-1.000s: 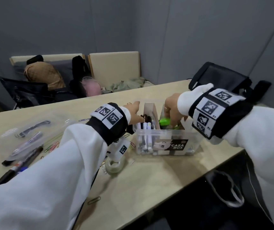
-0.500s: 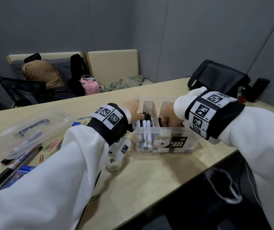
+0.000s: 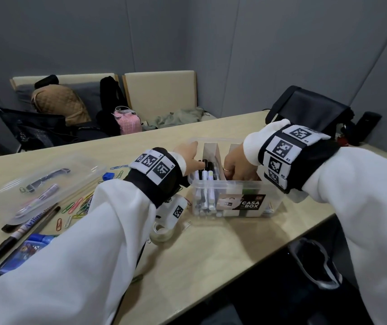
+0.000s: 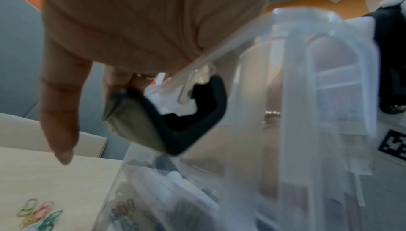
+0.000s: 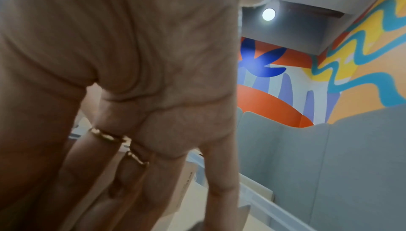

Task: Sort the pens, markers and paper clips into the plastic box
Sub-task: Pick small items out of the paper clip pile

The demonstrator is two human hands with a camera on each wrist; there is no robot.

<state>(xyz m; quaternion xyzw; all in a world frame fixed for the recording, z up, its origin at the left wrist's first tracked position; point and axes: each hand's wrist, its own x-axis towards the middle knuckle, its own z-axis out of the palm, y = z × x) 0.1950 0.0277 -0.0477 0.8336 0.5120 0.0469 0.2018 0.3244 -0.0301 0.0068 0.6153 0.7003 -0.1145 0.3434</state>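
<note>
The clear plastic box (image 3: 234, 202) labelled CASA BOX stands near the table's front edge, split by dividers. Several markers (image 3: 205, 184) stand upright in its left compartment. My left hand (image 3: 189, 156) grips the box's left rim by a black latch (image 4: 197, 118), with the thumb (image 4: 59, 121) outside the wall. My right hand (image 3: 237, 170) reaches down into the middle compartment with straight fingers (image 5: 219, 174); their tips are hidden. A green marker (image 3: 247, 191) shows through the front wall below that hand. More markers (image 3: 23, 231) and coloured paper clips (image 3: 77, 207) lie on the table at left.
The box's clear lid (image 3: 47, 181) lies at far left over some pens. A tape roll (image 3: 162, 233) sits just left of the box, a blue packet (image 3: 23, 249) near the front left, a black bag (image 3: 309, 109) at back right. Table edge (image 3: 281, 240) runs close by the box.
My right hand has gone deeper into the middle compartment, and the green marker it carried above the rim now shows low inside the box. The left hand stays on the rim.
</note>
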